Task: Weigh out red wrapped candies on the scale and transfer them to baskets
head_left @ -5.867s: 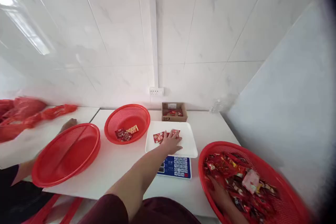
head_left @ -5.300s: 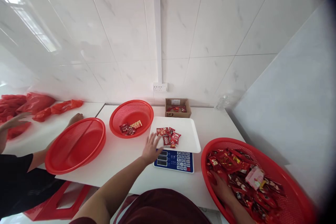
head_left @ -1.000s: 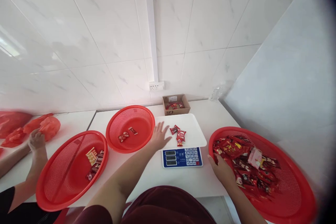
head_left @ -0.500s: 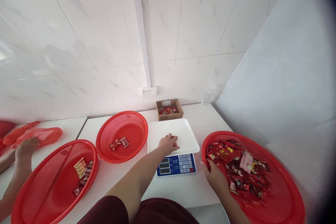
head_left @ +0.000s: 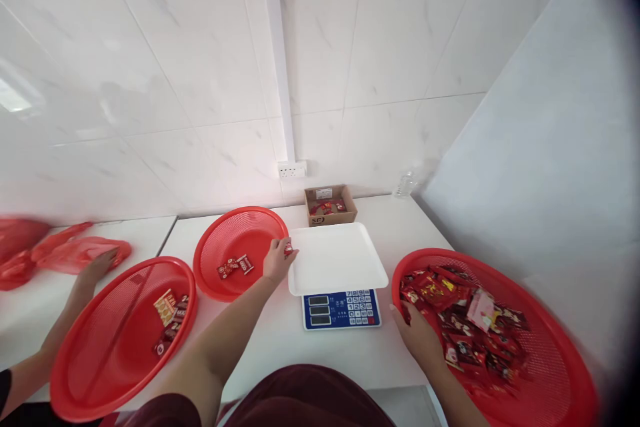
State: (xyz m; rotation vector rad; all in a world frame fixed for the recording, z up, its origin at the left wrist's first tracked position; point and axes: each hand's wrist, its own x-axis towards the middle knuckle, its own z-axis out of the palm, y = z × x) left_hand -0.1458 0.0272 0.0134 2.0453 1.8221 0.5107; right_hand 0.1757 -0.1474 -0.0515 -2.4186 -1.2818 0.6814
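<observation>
My left hand (head_left: 277,261) is closed on a small red candy packet (head_left: 289,249), held between the left edge of the white scale pan (head_left: 335,260) and the round red basket (head_left: 213,227). Two or so packets (head_left: 235,267) lie inside that basket. My right hand (head_left: 419,333) grips the near-left rim of the large red basket (head_left: 560,327). Many red wrapped snacks (head_left: 475,327) fill its left part, with one pink packet on top. Below the pan shows the scale's blue keypad (head_left: 343,309); nothing lies on the pan.
A cardboard box (head_left: 330,217) with red packets stands behind the scale, a clear plastic bottle (head_left: 405,183) to its right. Another red basket (head_left: 120,340) holds several packets at left. Beyond it, another person's hand (head_left: 103,263) touches a red plastic bag (head_left: 70,253).
My left hand has lifted the red packet off the scale pan and moved left towards the round basket. My right hand stays on its basket's rim. The other person's hand has shifted.
</observation>
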